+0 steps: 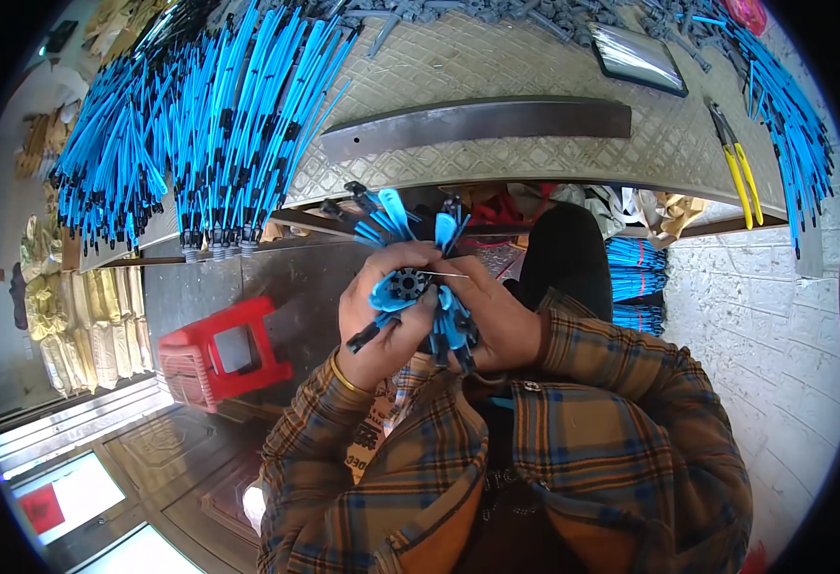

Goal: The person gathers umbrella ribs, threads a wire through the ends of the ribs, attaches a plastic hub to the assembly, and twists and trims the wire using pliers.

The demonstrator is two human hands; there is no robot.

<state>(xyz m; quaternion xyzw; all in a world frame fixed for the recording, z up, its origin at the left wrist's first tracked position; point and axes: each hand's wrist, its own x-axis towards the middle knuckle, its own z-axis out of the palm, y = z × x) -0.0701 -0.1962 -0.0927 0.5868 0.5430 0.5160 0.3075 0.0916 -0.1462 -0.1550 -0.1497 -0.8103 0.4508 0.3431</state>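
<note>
Both hands meet close under the camera, just below the table edge. My left hand (382, 311) grips a small black round hub (408, 284) with several blue and black plastic arms (396, 222) fanning out of it. My right hand (492, 320) holds the other side of the same bundle, its fingers wrapped around more blue pieces (451, 330). A thin wire or pin (447, 275) sticks out between the two hands. Plaid sleeves cover both forearms.
A patterned table (497, 67) carries a big pile of blue and black pieces (200, 124) at left, more at right (793, 124), a long metal strip (477, 124), yellow-handled pliers (738, 167) and a flat dark tray (635, 57). A red stool (229, 354) stands below left.
</note>
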